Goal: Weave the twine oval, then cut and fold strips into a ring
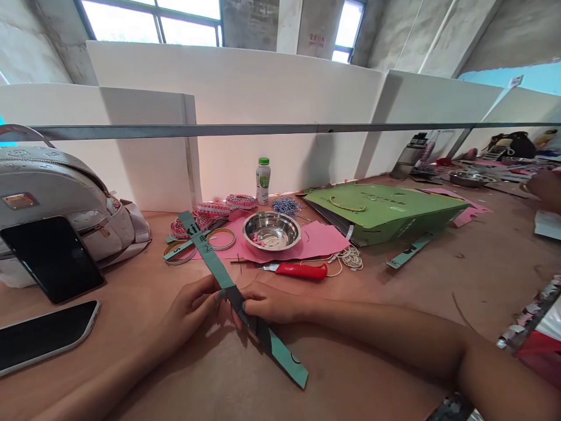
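Teal strip (284, 358) with printed letters and a dark band runs slanted across the surface (385, 292) before us; our left hand (188, 313) and right hand (272, 304) pinch it between thumb and fingers, close together, a grip that steadies it well. Just beyond lie a red-handled utility knife (300, 271), pink paper (315, 241) and a steel bowl (272, 231) resting on it.

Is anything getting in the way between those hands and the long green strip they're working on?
Nothing visible does: the left hand and the right hand are both already on the teal strip, gripping it directly with nothing between.
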### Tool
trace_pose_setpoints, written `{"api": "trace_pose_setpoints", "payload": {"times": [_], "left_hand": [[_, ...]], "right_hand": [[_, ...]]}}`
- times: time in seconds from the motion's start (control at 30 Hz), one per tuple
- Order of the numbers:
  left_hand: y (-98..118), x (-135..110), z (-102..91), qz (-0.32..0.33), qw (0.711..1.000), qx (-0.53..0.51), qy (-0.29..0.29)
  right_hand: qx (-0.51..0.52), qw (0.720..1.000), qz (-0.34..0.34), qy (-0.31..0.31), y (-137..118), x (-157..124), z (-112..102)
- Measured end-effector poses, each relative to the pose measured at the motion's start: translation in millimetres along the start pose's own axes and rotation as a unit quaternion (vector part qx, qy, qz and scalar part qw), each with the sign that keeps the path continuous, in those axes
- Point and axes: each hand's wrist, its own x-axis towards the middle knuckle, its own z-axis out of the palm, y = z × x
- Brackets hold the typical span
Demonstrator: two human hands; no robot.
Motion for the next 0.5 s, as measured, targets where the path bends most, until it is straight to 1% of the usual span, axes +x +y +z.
{"api": "trace_pose_setpoints", "payload": {"times": [0.1,0.17,0.23,0.33,0.4,0.5], "left_hand": [[2.6,-0.3,-0.5,0.009,0.999,0.044,0.024],[2.9,0.0,-0.4,0.006,0.999,0.048,0.014],[2.1,0.7,0.3,-0.003,0.999,0.038,-0.002],[1.0,1.6,1.5,-0.020,1.000,0.023,-0.008],[2.0,1.7,1.8,-0.027,0.999,0.024,-0.003],[5.2,0.4,2.5,-0.041,0.999,0.023,0.009]], "right_hand": [[0.042,0.998,0.028,-0.038,-2.4,2.2,0.5],[0.086,0.995,0.025,-0.046,-1.4,2.6,1.2],[0.102,0.994,0.019,-0.024,0.6,2.0,2.8],[0.082,0.996,0.004,0.027,2.8,0.1,5.9],[0.064,0.997,-0.010,0.034,2.9,-0.9,7.2],[0.060,0.998,0.003,0.027,2.9,-1.6,7.5]]}}
